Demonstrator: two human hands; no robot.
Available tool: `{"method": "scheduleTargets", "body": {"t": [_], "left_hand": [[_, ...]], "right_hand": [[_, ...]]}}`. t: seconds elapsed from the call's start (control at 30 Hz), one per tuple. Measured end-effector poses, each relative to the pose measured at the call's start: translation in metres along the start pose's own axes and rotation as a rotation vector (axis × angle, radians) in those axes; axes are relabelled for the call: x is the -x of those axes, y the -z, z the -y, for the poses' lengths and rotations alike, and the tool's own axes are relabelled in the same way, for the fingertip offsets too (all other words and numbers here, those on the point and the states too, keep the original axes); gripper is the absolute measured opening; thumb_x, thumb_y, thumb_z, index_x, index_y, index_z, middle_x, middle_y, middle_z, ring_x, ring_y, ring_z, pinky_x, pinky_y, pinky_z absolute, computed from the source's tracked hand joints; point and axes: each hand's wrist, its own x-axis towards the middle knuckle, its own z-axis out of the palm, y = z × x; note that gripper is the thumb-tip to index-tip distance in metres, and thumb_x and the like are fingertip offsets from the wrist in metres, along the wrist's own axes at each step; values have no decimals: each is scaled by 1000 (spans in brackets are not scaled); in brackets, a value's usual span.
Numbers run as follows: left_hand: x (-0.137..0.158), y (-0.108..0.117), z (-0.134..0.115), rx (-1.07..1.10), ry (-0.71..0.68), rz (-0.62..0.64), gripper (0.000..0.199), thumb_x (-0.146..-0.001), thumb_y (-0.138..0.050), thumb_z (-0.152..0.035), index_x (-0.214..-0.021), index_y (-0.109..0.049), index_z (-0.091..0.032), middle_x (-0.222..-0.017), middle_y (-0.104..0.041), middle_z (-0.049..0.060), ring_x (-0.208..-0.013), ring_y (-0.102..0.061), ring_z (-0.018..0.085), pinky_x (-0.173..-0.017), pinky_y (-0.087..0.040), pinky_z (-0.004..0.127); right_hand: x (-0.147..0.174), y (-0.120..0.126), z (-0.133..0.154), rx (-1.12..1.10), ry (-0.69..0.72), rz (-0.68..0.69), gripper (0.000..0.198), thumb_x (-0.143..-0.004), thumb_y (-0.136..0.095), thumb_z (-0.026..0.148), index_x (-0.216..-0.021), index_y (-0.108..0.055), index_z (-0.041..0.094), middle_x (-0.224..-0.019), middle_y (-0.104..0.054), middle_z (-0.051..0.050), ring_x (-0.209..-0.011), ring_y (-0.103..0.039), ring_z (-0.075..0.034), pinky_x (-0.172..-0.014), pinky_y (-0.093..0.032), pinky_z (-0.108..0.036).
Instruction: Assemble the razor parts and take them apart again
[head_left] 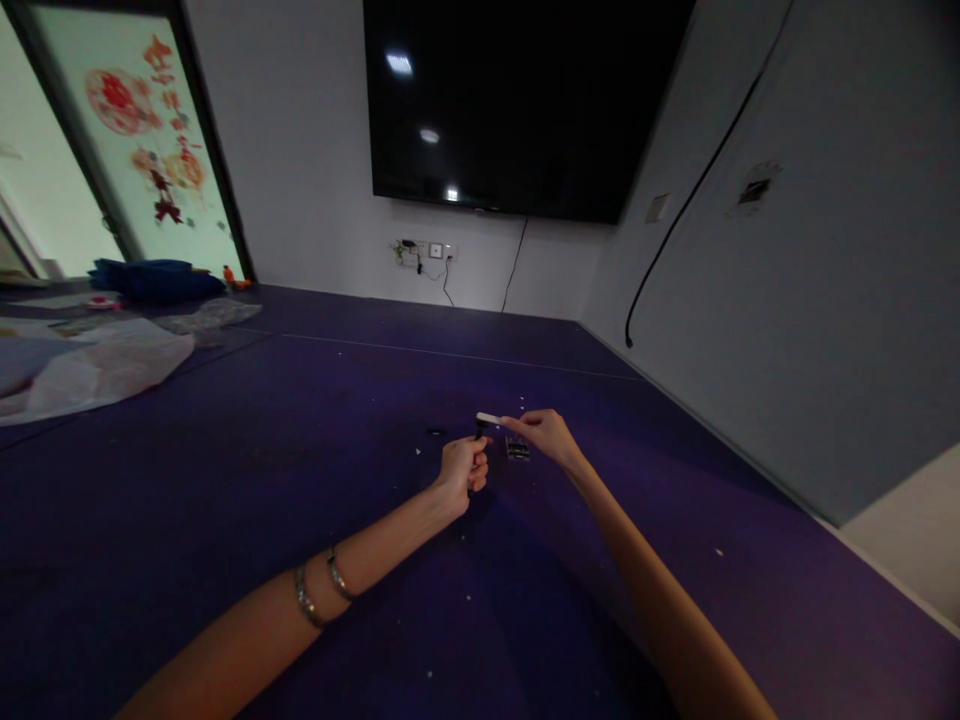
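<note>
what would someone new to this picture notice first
Probably the big black television on the wall, top centre. Next, near the middle over the purple floor, the left hand grips a dark stick while the right hand pinches a pale strip. Red and orange decorations brighten the door at upper left.

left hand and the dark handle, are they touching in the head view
Touching. The head view shows the left hand closed around the dark handle, which sticks out above and below the fist.

Purple floor (300,560) w/ white crumbs (469,598).
Ctr: sm. dk box (517,450), sm. black piece (436,432) nr it. Far L: plastic sheet (124,370), blue cloth (161,281) behind.
</note>
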Motion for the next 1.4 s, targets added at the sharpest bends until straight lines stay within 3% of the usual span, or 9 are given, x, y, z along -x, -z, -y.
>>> {"method": "scheduleTargets", "body": {"t": [0.53, 0.7, 0.83, 1.0, 1.13, 1.3, 1.4], "left_hand": [[-4, 3, 1, 30, -11, -4, 10, -83, -41, -14, -79, -50, -13, -42, -32, -9, -26, -20, 1, -32, -10, 19], [-2, 2, -1, 41, -16, 1, 9, -84, -42, -15, -79, -50, -13, -42, -32, -10, -26, -20, 1, -33, -10, 19], [-2, 2, -2, 44, 0, -13, 8, -83, -42, -14, -79, -49, -14, -43, -32, -10, -27, -20, 1, -33, -10, 19], [-3, 2, -1, 51, 2, 3, 8, -83, -43, -15, -78, -48, -14, -43, -31, -10, -27, -20, 1, -33, -9, 19], [-3, 2, 0, 51, 3, 7, 9, -84, -41, -15, -79, -49, -14, -42, -31, -10, -26, -20, 1, -33, -9, 19], [-2, 2, 2, 45, -4, 14, 11, -84, -39, -14, -79, -49, -13, -42, -32, -9, -26, -20, 1, -32, -10, 19], [-3, 3, 2, 37, -1, 9, 10, -84, -41, -15, -78, -49, -13, -42, -32, -10, -26, -20, 1, -32, -11, 18]], "right_hand": [[1, 0, -6, 4, -6, -46, 53, -67, -52, 66, -55, -64, 16, -48, -53, 0, -46, -45, -10, -44, -27, -22], [2, 1, -8, -65, -3, 43, 53, -68, -52, 65, -51, -60, 15, -45, -48, 1, -44, -40, -8, -43, -26, -21], [2, 0, -10, -24, 5, -16, 52, -67, -52, 65, -56, -63, 15, -49, -52, 1, -46, -43, -9, -44, -26, -21], [2, 0, -11, -20, 22, 14, 54, -68, -50, 65, -57, -64, 15, -47, -51, 1, -44, -42, -9, -43, -26, -21], [1, 0, -10, 34, 23, -70, 53, -68, -50, 66, -58, -66, 16, -50, -55, -1, -47, -47, -11, -44, -27, -21], [1, -1, -7, 19, 35, 0, 53, -69, -49, 65, -56, -64, 16, -48, -53, 0, -46, -45, -10, -45, -28, -21], [1, -1, -6, 40, 32, -54, 52, -68, -50, 65, -58, -66, 16, -49, -55, -1, -47, -47, -11, -45, -29, -21]]}}
